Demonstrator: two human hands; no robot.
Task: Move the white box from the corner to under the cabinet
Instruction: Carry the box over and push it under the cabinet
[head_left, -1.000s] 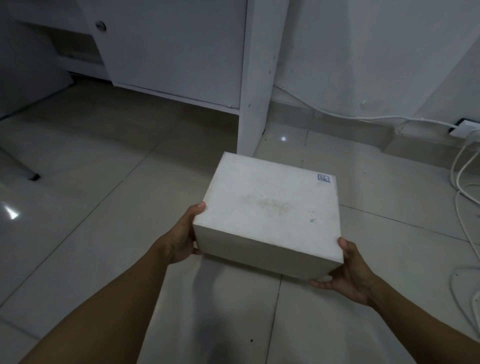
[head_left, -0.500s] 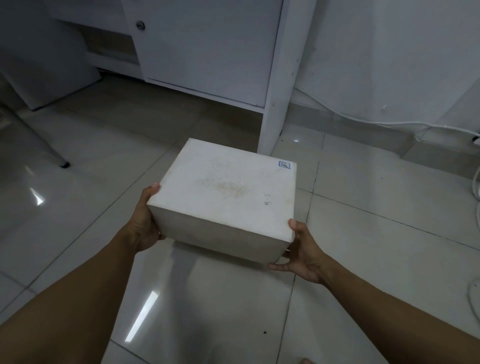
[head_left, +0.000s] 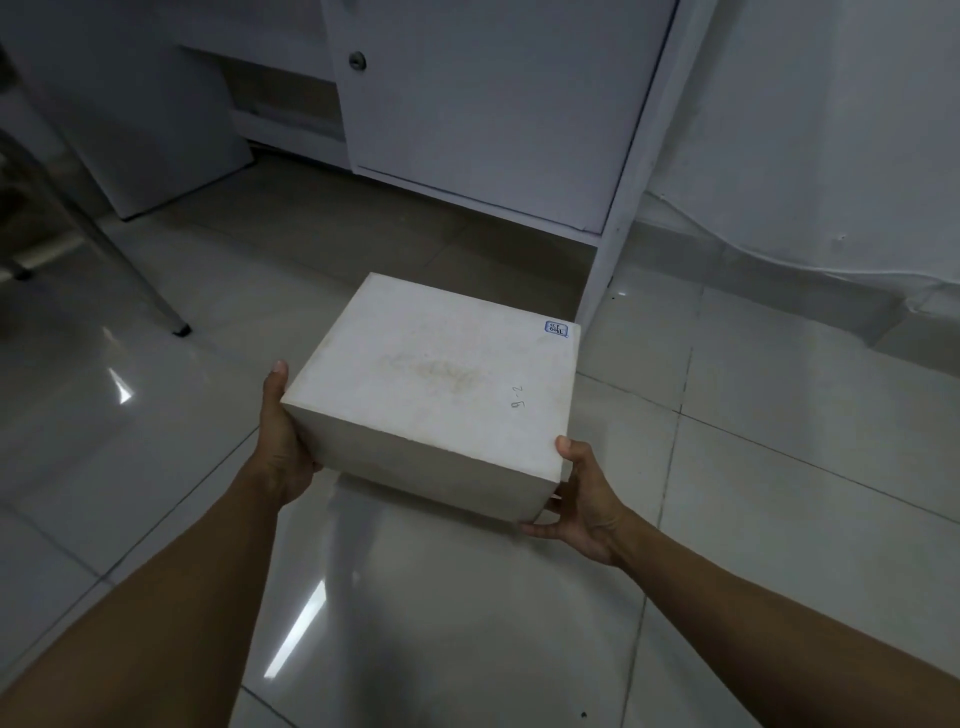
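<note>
I hold a white box (head_left: 441, 384) with a small blue-marked sticker on its far right corner, a little above the tiled floor. My left hand (head_left: 283, 441) grips its left side and my right hand (head_left: 582, 493) supports its near right corner. The white cabinet (head_left: 493, 104) with a round lock on its door stands just beyond the box. A dark gap runs between the cabinet's bottom edge and the floor, directly ahead of the box. The cabinet's white side leg (head_left: 618, 223) reaches the floor near the box's far right corner.
A metal chair leg (head_left: 156, 296) slants down at the left. A white panel (head_left: 156, 130) leans beside the cabinet at the far left. A white cable (head_left: 779, 254) runs along the wall base at the right. Glossy floor tiles (head_left: 467, 597) spread below the box.
The box and both hands have shifted leftward from the corner side, now sitting in front of the cabinet's gap. The wall socket and cables at the right have left the view.
</note>
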